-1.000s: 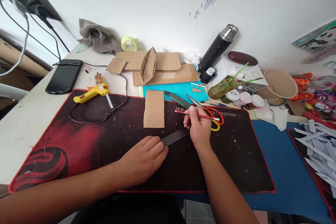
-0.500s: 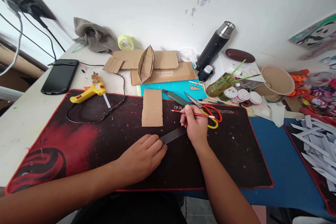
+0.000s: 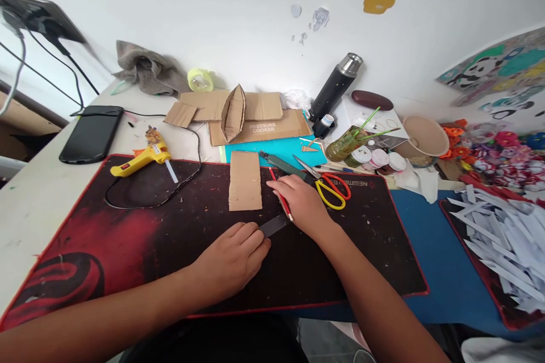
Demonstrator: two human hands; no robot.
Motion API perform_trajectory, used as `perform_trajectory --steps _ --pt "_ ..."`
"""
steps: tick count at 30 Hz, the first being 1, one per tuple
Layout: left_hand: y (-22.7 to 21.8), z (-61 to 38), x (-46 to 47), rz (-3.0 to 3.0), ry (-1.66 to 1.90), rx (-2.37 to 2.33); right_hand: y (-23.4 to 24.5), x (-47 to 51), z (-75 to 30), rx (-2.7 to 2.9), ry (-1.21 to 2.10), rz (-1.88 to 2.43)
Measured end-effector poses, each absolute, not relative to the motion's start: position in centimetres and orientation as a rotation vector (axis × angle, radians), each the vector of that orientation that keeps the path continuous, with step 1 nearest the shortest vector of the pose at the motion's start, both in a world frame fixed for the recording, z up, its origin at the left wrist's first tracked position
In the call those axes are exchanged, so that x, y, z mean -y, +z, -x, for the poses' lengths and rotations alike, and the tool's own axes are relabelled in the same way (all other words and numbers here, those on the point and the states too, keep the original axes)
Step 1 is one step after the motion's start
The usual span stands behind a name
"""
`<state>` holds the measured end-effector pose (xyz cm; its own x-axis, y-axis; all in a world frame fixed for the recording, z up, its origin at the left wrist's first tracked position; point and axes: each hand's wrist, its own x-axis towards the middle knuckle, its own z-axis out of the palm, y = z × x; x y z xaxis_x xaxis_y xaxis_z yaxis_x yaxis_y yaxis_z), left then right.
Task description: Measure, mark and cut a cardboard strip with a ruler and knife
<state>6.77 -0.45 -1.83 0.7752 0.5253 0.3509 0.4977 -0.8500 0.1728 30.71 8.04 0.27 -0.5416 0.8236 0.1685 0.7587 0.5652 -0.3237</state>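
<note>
My left hand [image 3: 232, 258] lies palm down on the dark mat [image 3: 128, 232], its fingers pressing the near end of a dark metal ruler [image 3: 273, 226]. My right hand [image 3: 300, 201] is closed round a red pencil [image 3: 280, 197], which points away from me toward the mat's far edge; this hand covers the ruler's other end. A small rectangular cardboard piece [image 3: 245, 181] lies flat on the mat just left of the pencil, touched by neither hand.
Beyond the right hand lie a green utility knife [image 3: 284, 165] and red-and-yellow scissors [image 3: 331, 187]. A yellow glue gun [image 3: 140, 159] rests at the mat's far left. Cardboard sheets with a cardboard boat [image 3: 234, 112], a black flask [image 3: 334, 88], paint pots and a phone [image 3: 91, 133] stand further back.
My right hand has moved left toward the cardboard piece and turned the pencil from lying sideways to pointing away. The left hand stays on the ruler. The view shifted slightly.
</note>
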Motion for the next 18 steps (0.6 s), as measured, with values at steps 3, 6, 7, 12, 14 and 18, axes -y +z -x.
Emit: perform_trajectory --steps 3,6,7,12,14,18 --pt "-0.7 -6.3 -0.1 -2.839 0.598 -0.782 0.3 -8.7 -31.2 2.579 0.257 1.324" --pt "1.5 -4.8 -2.0 -2.723 0.663 -0.685 0.5 -9.2 -31.2 2.631 0.227 1.335" --pt "2.3 -4.1 -3.1 -2.703 0.727 -0.707 0.5 -9.4 -31.2 2.644 0.221 1.335" --pt "3.5 -1.8 -10.1 -2.919 0.479 -0.881 1.0 -10.4 -30.5 2.649 0.194 1.345" --pt "2.6 -1.4 -12.5 -2.976 0.292 -0.82 1.2 -10.6 -30.5 2.621 0.182 1.359" --pt "0.5 -0.9 -14.8 -3.024 0.164 -0.719 1.4 -9.9 -31.6 2.543 0.167 1.387"
